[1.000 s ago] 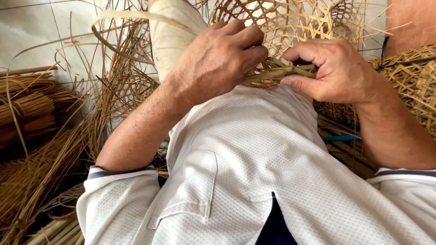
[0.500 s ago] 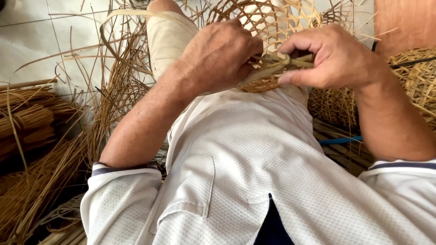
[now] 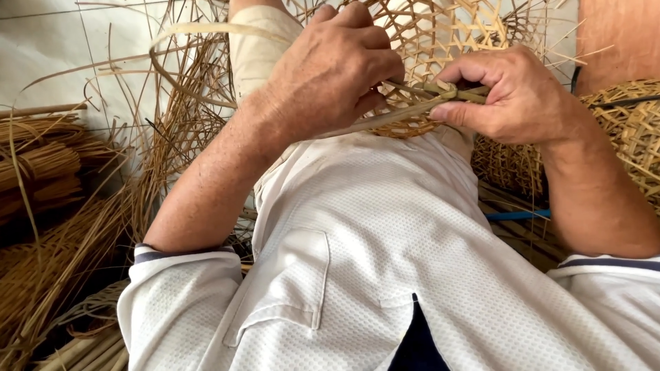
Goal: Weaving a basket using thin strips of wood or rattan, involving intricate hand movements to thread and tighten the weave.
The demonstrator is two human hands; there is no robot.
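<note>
Both hands busy on the rim of a half-woven bamboo basket

The open-weave basket (image 3: 440, 41), pale tan with a hexagon lattice, sits over the lap; left hand (image 3: 333, 69) is curled tight around its edge, right hand (image 3: 512, 96) pinches a flat bamboo strip (image 3: 385, 118) between thumb and fingers. Loose strips (image 3: 41, 165) lie bundled on the floor at left.

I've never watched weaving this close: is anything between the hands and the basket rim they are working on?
Nothing visible is. The left hand and the right hand both grip the flat strip directly at the rim of the open-weave basket. Loose strands lie off to the side.
</note>
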